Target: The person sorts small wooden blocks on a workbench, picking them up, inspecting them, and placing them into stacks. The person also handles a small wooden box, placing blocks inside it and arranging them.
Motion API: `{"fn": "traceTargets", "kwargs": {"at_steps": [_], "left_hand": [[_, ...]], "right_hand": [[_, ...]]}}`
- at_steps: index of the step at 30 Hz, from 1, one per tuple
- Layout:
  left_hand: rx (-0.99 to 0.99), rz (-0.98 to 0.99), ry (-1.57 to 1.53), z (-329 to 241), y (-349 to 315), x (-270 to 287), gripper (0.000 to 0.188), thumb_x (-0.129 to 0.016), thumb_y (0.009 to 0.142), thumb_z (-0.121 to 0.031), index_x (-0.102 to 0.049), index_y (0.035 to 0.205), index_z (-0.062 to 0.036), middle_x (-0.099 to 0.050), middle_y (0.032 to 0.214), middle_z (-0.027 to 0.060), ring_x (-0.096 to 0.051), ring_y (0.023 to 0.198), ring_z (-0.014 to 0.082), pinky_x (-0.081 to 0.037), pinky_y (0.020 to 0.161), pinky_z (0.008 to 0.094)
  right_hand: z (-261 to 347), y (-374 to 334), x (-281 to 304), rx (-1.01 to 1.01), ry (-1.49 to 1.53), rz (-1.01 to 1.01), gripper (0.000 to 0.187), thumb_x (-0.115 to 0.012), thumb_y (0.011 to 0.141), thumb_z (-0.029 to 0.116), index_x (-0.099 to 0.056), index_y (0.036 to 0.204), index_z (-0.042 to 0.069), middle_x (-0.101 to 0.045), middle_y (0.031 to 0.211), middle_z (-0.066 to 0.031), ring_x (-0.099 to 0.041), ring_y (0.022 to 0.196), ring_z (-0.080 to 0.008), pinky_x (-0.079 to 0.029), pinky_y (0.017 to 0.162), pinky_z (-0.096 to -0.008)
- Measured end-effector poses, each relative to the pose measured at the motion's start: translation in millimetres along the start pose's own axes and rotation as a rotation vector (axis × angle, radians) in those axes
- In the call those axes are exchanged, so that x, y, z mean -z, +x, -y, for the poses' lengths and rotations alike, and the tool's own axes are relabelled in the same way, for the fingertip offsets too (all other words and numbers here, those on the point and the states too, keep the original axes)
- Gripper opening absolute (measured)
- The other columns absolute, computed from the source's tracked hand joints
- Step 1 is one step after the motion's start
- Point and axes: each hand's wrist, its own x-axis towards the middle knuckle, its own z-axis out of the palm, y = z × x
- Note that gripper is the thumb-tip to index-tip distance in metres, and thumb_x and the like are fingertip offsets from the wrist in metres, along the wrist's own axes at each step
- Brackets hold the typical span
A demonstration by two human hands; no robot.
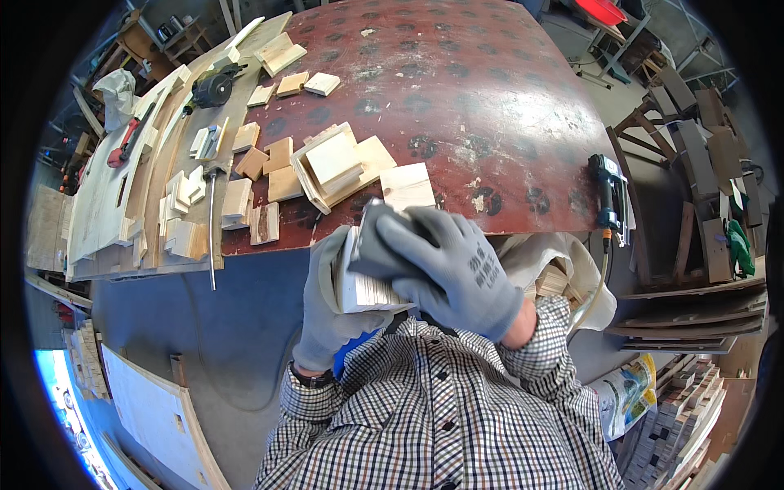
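Close to my body at the table's front edge, my left hand point(318, 302) grips a stack of thin pale wood pieces point(364, 294) from its left side. My right hand point(465, 269), in a matching grey glove, is closed over a dark grey sanding block point(382, 245). That block lies tilted against the top of the stack and hides part of it. Just beyond my hands, a square wooden piece point(407, 186) rests on the dark red table point(490, 106). Beside it is a pile of square wooden pieces point(333, 159).
A nail gun point(606, 192) with a hose lies on the right edge. At left are a hammer point(213, 204), a black round tool point(214, 88), a red tool point(124, 145) and long boards. A white sack point(603, 298) of wood pieces stands right of me.
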Motion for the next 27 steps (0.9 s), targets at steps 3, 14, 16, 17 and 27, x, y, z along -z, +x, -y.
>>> {"fn": "traceTargets", "kwargs": {"at_steps": [3,14,16,17,27], "left_hand": [[0.101,0.025,-0.208,6.9,-1.3,-2.3,0.119,-0.101,0.065,-0.044,-0.040,0.157,0.0013,-0.050,0.149,0.0149,-0.055,0.136,0.0295,-0.045,0.116,0.0426],[0.228,-0.037,-0.561,1.9,-10.3,-7.9,0.122,-0.101,0.060,-0.032,-0.039,0.160,0.0007,-0.052,0.151,0.0131,-0.054,0.141,0.0271,-0.044,0.120,0.0431],[0.253,-0.055,-0.728,-5.3,-12.2,-8.0,0.121,-0.099,0.061,-0.026,-0.037,0.160,0.0010,-0.053,0.153,0.0156,-0.055,0.142,0.0295,-0.047,0.119,0.0448],[0.280,-0.066,-0.808,-6.4,-15.8,-6.8,0.120,-0.098,0.061,-0.022,-0.036,0.161,0.0012,-0.054,0.154,0.0165,-0.056,0.142,0.0306,-0.049,0.119,0.0454],[0.302,0.003,-0.772,16.9,-18.0,-4.9,0.096,-0.091,0.083,-0.037,-0.044,0.156,0.0025,-0.063,0.146,0.0149,-0.059,0.138,0.0276,-0.048,0.117,0.0425]], "right_hand": [[-3.9,9.6,-4.5,0.046,-0.075,-0.022,0.063,-0.066,0.098,0.046,-0.054,0.152,0.017,-0.058,0.131,-0.0171,-0.061,0.108,-0.0361,-0.048,0.093,-0.0496],[-67.6,16.1,-35.7,-0.397,0.023,-0.004,0.068,-0.068,0.100,0.042,-0.050,0.157,0.010,-0.062,0.132,-0.0241,-0.064,0.116,-0.0404,-0.050,0.103,-0.0464],[-89.5,1.2,-43.4,-0.489,0.618,-0.083,0.071,-0.063,0.107,0.042,-0.041,0.163,0.005,-0.061,0.143,-0.0190,-0.061,0.130,-0.0306,-0.047,0.111,-0.0387],[-80.7,-1.4,-42.5,-0.544,0.839,-0.094,0.070,-0.061,0.109,0.042,-0.040,0.163,0.003,-0.059,0.145,-0.0172,-0.060,0.131,-0.0276,-0.046,0.111,-0.0371],[-17.4,-13.4,-38.8,-0.558,1.281,-0.188,0.068,-0.058,0.112,0.037,-0.037,0.164,-0.001,-0.052,0.156,-0.0118,-0.048,0.143,-0.0189,-0.035,0.121,-0.0330]]}}
